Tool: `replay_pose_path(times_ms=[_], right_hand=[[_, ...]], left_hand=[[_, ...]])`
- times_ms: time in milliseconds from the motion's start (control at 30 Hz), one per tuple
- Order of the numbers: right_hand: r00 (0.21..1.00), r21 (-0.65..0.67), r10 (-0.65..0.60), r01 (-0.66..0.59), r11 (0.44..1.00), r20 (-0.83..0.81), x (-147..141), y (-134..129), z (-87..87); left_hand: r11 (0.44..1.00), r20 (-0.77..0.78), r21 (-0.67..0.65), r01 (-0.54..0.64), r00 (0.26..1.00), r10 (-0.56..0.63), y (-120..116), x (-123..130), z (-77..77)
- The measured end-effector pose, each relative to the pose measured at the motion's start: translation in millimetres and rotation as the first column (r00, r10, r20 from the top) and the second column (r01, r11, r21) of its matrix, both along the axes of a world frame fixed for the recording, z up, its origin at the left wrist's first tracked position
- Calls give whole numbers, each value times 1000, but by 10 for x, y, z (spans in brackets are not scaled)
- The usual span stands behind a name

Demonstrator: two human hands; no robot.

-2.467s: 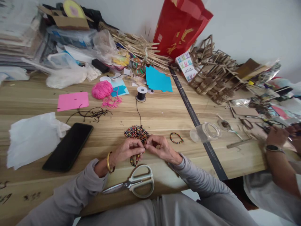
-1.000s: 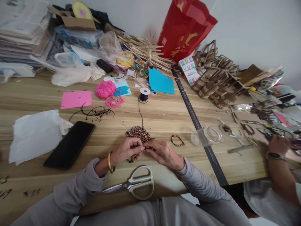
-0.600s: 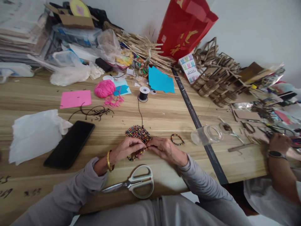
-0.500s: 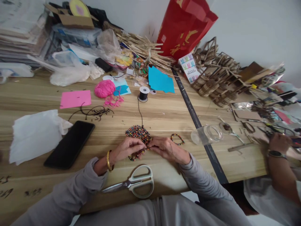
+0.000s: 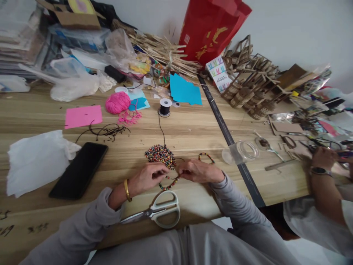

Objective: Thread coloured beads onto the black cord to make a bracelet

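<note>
A pile of small multicoloured beads [image 5: 160, 155] lies in front of my hands, with black cord running to it from a spool [image 5: 165, 107]. My right hand [image 5: 196, 171] is closed in a pinch on the cord of a beaded strand [image 5: 168, 186], which hangs in a curve between my hands. Just left of the strand is my left hand [image 5: 150, 177], its fingers bent together near the cord; what lies between the fingertips is too small to tell. A bead loop [image 5: 206, 158] rests beyond my right hand. Scissors [image 5: 157, 211] lie closest to me.
On the left are a black phone [image 5: 79, 171], white tissue [image 5: 40, 160] and pink yarn [image 5: 118, 102]. A clear jar [image 5: 240, 153] lies on its side at right. Woven baskets [image 5: 248, 97] and a red bag [image 5: 211, 31] stand behind. Another person's hand [image 5: 325, 158] is at far right.
My hands have moved apart, and the beaded strand now shows between them, shifted toward my right hand. The whole view has shifted slightly.
</note>
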State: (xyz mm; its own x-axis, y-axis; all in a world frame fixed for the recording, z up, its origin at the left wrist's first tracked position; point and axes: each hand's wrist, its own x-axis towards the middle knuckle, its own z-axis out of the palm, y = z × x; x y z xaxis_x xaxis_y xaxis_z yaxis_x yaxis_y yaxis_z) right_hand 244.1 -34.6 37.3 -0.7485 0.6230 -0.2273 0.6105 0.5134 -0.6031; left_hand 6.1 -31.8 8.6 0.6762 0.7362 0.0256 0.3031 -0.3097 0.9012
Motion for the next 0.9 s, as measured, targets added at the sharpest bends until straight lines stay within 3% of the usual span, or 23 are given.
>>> replay_pose_path(times_ms=[233, 500, 600, 733, 900], right_hand=[[998, -29, -4, 3, 1000, -55, 12, 36, -56], [993, -45, -14, 9, 999, -120, 33, 105, -129], [990, -49, -10, 4, 999, -137, 39, 113, -135], [989, -61, -20, 11, 998, -146, 47, 115, -145], [990, -74, -27, 17, 997, -138, 43, 129, -159]], left_hand=[[993, 25, 42, -107, 994, 106, 54, -29, -28], [1000, -23, 9, -20, 1000, 20, 38, -15, -19], [989, -10, 133, 61, 998, -60, 1, 15, 14], [916, -42, 373, 146, 989, -141, -65, 52, 67], [854, -163, 463, 235, 970, -179, -101, 63, 68]])
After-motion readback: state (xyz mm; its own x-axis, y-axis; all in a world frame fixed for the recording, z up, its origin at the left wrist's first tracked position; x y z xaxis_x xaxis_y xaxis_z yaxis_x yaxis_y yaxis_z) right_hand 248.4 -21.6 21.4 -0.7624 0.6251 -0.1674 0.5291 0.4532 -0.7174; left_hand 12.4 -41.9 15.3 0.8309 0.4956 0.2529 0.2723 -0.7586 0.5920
